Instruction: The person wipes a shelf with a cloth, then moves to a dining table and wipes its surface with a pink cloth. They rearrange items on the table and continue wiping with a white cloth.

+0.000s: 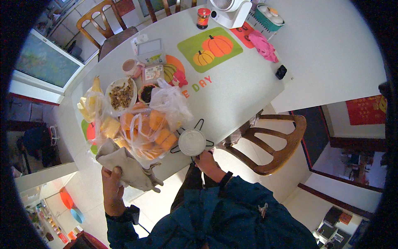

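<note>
My left hand grips a pair of pale grey fabric gloves, bunched together with some fingers dangling to the right. They are held over the near left edge of the table. My right hand holds the near side of a round whitish disc with black wire loops sticking out around it. Its exact kind is unclear. The disc is at the table's near edge, right of a clear plastic bag full of orange chunks, possibly pumpkin. How my right fingers close underneath is partly hidden.
On the white table are a plate of brown food pieces, a dark-filled bowl, plastic food boxes, a pink cup, a red-lidded jar, a white fan and a pink cloth. A wooden chair stands at the right.
</note>
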`<state>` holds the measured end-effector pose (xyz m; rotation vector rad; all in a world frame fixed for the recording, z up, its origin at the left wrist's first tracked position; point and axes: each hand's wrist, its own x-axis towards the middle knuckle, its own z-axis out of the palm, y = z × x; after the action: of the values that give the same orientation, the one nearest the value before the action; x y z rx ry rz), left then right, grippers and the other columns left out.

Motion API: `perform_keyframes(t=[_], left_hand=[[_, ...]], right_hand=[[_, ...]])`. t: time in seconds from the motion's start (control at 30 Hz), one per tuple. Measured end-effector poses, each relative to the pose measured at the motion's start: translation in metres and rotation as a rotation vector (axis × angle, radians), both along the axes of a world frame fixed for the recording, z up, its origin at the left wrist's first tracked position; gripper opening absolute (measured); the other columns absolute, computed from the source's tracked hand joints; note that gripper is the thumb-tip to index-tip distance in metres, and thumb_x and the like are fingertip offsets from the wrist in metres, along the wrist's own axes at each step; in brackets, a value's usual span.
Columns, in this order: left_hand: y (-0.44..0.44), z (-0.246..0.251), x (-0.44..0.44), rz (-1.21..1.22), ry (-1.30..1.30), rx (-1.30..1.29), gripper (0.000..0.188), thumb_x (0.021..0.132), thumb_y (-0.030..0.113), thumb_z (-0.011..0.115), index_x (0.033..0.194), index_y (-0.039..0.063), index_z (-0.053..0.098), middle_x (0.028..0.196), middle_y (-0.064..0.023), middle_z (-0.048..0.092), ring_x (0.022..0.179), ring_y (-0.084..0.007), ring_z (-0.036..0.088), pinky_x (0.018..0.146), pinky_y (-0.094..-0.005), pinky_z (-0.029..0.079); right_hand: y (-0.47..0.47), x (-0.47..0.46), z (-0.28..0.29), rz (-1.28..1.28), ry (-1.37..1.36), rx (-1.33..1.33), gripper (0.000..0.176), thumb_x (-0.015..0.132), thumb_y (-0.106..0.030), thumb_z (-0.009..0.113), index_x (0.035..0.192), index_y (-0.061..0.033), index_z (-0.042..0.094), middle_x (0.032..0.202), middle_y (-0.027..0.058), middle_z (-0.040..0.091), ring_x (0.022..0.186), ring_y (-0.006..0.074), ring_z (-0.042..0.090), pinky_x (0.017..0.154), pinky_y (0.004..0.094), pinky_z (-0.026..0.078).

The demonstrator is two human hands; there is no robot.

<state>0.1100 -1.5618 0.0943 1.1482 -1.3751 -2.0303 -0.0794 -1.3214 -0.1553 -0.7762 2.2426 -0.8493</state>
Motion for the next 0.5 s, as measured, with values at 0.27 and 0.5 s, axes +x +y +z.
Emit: perform_keyframes(t=[0.27, 0.5], left_hand=[[0.011, -0.008, -0.006, 0.023, -0.016, -0.004, 0.059, 0.083, 0.028, 0.071, 0.127, -0.003, 0.048, 0.117, -0.0102, 0.062, 0.103, -0.0227, 0.062, 0.090, -0.0375, 0.051], [0.050, -0.008, -0.041, 0.073, -0.108, -0.007, 0.047, 0.085, 0.019, 0.062, 0.125, -0.001, 0.048, 0.114, -0.0100, 0.061, 0.102, -0.0224, 0.061, 0.089, -0.0381, 0.051]], right_hand=[[-0.021, 0.003, 0.005, 0.002, -0.081, -0.378, 0.037, 0.078, -0.010, 0.063, 0.115, -0.0038, 0.059, 0.108, 0.0220, 0.064, 0.101, 0.0417, 0.060, 0.083, 0.0461, 0.050], [-0.002, -0.037, -0.003, 0.541, -0.049, 0.084, 0.026, 0.082, -0.021, 0.057, 0.095, 0.0004, 0.063, 0.089, 0.0236, 0.065, 0.082, 0.0424, 0.064, 0.074, 0.0520, 0.051]])
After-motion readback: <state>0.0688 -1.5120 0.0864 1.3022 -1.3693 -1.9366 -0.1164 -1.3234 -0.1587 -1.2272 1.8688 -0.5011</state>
